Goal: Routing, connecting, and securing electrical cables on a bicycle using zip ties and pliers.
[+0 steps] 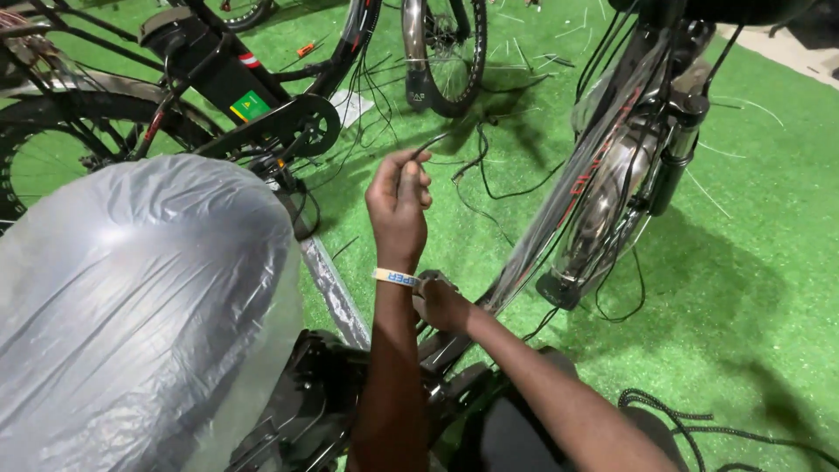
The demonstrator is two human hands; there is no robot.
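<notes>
A large rounded bicycle seat wrapped in clear crinkled plastic film (140, 306) fills the lower left. Behind it stands a black bicycle frame with a boxy black battery pack bearing a green sticker (223, 74) and a black chain guard (293, 127). A black spoked bicycle wheel (446, 52) stands upright at top centre on the green artificial turf floor (752, 262). A coiled black braided cord (673, 415) lies at lower right.

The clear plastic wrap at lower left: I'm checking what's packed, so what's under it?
Under the plastic wrap only a rounded bulge shows; the film's glare hides what it covers. Black frame parts emerge beside it.
</notes>
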